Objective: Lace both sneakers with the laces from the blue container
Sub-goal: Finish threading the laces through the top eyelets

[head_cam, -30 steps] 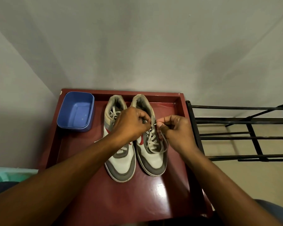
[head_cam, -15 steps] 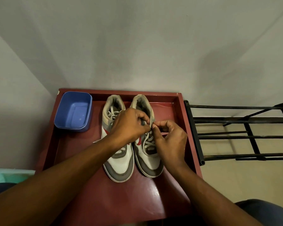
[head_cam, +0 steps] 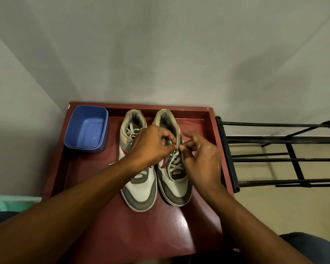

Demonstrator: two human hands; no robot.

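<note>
The light is dim and soft, leaving a broad faint shadow on the grey wall [head_cam: 265, 73] and a bright patch of glare on the glossy red table [head_cam: 181, 223]. The sneakers [head_cam: 139, 189] look sharp, while the wide lens bends the black rack [head_cam: 284, 140] and the wall lines toward the edges.

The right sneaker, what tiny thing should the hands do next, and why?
Probably draw the lace through the top eyelet and pull it snug. The left hand and right hand both pinch the lace near the top of the right sneaker. The crosses below are already made and the blue container looks empty, so little seems left.
</note>
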